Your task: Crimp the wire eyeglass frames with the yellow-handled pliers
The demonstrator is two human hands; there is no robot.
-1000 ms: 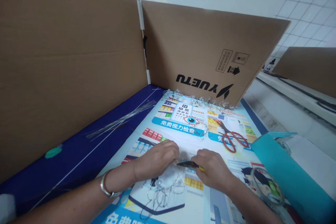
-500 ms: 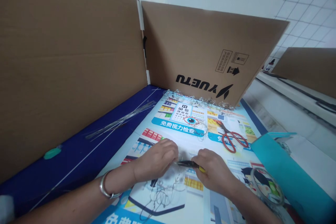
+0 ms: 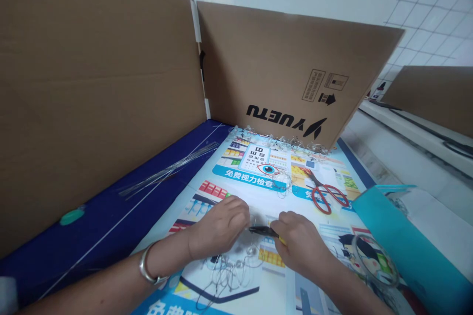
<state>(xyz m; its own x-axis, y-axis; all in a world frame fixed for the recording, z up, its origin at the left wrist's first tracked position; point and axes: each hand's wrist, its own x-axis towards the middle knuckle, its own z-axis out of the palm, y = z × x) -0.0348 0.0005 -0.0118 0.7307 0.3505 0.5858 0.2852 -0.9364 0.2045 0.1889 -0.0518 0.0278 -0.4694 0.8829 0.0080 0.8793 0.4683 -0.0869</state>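
My right hand is wrapped round the handles of a pair of pliers with dark jaws and a bit of yellow grip showing. The jaws point left and meet the fingertips of my left hand. Those fingers are pinched together, and a fine strand of wire shows near them. Below hangs or lies a tangle of thin wire with small clear beads; I cannot tell how much of it rests on the printed sheet. What exactly the left fingertips grip is hidden.
Red-handled scissors lie beyond my right hand. A bundle of straight wires rests on the blue surface at left. Wire bits line the base of the cardboard wall. At right are a wire coil and a teal box.
The beaded wire tangle below my hands has shifted slightly. Both hands and the pliers stay almost in place; the view itself has moved a little.
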